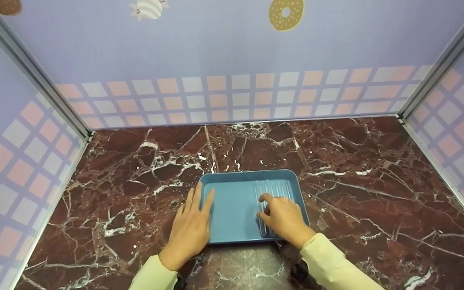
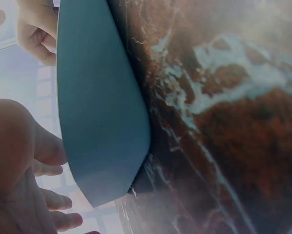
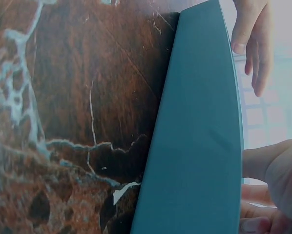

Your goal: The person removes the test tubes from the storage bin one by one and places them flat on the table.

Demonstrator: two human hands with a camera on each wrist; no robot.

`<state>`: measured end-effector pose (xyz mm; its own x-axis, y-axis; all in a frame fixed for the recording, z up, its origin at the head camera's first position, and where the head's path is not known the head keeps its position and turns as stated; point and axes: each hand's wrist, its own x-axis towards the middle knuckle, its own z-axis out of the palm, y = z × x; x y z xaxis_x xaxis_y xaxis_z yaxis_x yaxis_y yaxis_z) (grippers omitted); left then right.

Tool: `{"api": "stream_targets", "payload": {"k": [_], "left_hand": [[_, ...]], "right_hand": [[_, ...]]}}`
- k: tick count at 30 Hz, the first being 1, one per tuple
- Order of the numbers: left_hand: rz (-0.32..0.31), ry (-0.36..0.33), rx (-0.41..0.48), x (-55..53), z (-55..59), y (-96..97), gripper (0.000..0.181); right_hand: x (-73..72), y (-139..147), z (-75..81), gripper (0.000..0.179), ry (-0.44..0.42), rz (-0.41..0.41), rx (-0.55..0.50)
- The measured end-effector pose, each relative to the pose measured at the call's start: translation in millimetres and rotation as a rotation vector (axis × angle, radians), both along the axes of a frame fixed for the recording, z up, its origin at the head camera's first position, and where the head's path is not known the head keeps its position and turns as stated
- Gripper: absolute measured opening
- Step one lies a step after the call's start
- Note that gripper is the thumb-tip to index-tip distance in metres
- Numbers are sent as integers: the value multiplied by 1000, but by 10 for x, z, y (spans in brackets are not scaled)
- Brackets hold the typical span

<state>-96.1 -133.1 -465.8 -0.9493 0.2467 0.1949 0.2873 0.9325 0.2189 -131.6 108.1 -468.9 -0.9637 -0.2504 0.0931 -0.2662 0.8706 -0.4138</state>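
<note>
A shallow blue tray lies on the marbled surface in front of me. Several clear, slim tubes lie side by side in its right part, pointing away from me. My left hand is at the tray's left edge, its fingers straight and its thumb over the rim. Above the tubes is my right hand, its fingers bent, with a gap between thumb and index fingertip near the leftmost tube. In the left wrist view the tray's side wall hides the tubes; the right wrist view likewise shows the outer wall.
Dark red marbled tabletop surrounds the tray. A lilac back wall with a checkered band stands behind it, and side panels close off left and right.
</note>
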Motion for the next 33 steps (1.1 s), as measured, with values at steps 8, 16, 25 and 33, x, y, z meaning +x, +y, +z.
{"api": "stream_targets", "payload": {"k": [8,16,25,33], "left_hand": [[29,2,-7,-18,-46,-28,56],[37,52,-13,-45,-119,-45,50],[52,61,-29,-54,-163,-43,54],[83,56,-73,-50,-176,-18,73]], "right_hand": [[-12,-39,1,33,6,25,22],[-13,-72,-34,43,-13,65,11],[-6,-100,-53,58,-8,70,32],[8,-116,-77,39,56,64,81]]}}
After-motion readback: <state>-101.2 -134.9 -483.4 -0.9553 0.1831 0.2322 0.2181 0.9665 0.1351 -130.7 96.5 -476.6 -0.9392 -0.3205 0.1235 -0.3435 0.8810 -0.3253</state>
